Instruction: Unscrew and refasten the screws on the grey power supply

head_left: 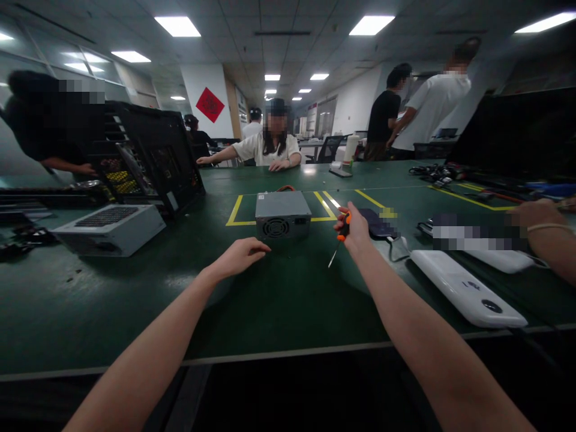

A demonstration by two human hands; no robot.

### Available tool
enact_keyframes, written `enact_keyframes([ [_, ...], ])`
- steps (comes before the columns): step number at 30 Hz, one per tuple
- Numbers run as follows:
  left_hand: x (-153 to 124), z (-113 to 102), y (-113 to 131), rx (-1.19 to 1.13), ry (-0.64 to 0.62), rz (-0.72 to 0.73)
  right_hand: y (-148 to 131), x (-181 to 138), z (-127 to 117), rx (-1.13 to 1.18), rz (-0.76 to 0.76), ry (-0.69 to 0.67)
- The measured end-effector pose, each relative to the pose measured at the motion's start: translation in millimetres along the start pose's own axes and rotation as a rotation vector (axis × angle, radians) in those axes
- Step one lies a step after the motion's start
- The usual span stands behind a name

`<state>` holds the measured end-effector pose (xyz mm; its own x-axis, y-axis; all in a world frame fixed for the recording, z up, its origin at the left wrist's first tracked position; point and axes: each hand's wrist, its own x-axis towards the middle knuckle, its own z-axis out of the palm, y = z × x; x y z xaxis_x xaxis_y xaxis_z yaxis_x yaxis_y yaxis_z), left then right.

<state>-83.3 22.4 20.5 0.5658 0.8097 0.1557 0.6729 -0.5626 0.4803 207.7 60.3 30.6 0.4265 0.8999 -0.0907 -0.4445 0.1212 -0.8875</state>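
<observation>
A grey computer power supply (282, 211) sits on the green table in front of me, its fan grille and power socket facing my way. My left hand (240, 255) is just short of its near left corner, fingers stretched out low over the table and holding nothing. To the right of the power supply, my right hand (353, 227) is closed round the orange and black handle of a screwdriver (344, 231). The metal shaft points down and slightly left, toward the table. Part of the handle is hidden by my fingers.
Yellow tape (234, 211) marks areas on the green table (288, 312). A second power supply (112, 231) and an open computer case (153, 159) stand left. White power banks (470, 288) with cables lie right, beside another person's hand (544, 225). A person (274, 141) sits opposite.
</observation>
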Motion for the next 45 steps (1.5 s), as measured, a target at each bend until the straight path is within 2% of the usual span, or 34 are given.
enact_keyframes([
  [7,3.1,10.0,-1.7,0.067,0.052,-0.006,-1.4,-4.1,0.2,0.027,-0.020,-0.011],
  [26,6.8,21.7,-2.7,-0.103,0.011,0.127,-2.2,-3.9,-2.8,0.051,-0.014,-0.007],
  [30,7.2,22.7,-5.0,-0.179,0.013,0.058,-2.7,-4.9,-2.2,0.055,-0.051,-0.008],
  [35,7.7,22.0,1.8,-0.430,0.082,0.013,-6.0,-12.4,4.1,0.068,-0.189,0.006],
  [38,7.6,21.7,12.0,-0.616,0.120,0.033,-8.0,-24.5,10.9,0.072,-0.356,-0.010],
  [42,6.4,21.8,23.2,-0.774,0.090,0.032,-7.5,-44.4,19.1,0.021,-0.612,-0.127],
  [45,6.0,22.7,25.7,-0.803,0.050,-0.010,-4.7,-57.3,22.4,-0.031,-0.714,-0.175],
])
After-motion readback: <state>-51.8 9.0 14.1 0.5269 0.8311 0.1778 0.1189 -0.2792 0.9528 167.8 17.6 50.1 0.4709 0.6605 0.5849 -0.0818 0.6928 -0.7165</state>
